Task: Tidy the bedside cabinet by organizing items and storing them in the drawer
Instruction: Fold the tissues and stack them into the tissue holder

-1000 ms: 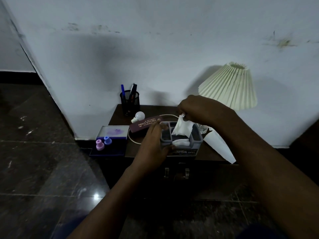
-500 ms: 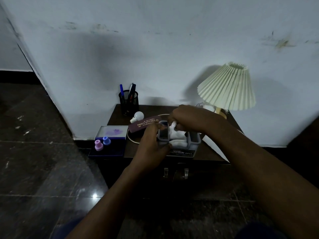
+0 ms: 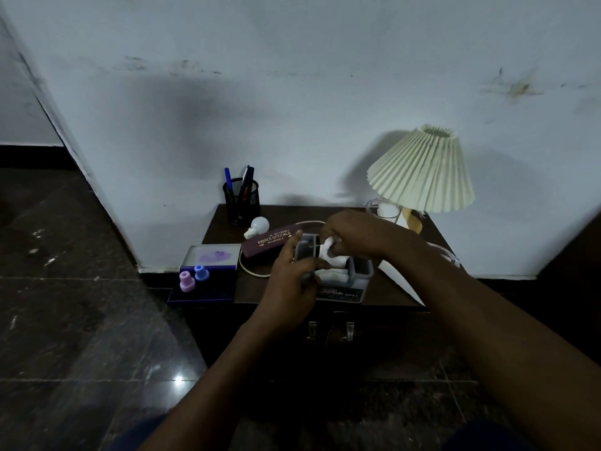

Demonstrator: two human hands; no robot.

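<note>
Here, right hand (image 3: 354, 234) pinches tissue (image 3: 336, 260) while left hand (image 3: 289, 275) grips organizer (image 3: 362, 272).

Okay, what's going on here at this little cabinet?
A person is tidying a bedside cabinet. Their left hand grips the side of a grey divided organizer at the cabinet's front, while their right hand pinches a crumpled white tissue sitting partly inside one compartment. A pen holder, light bulb, maroon spectacle case and lamp stand around it, not yet put away. The cabinet front below looks closed.
</note>
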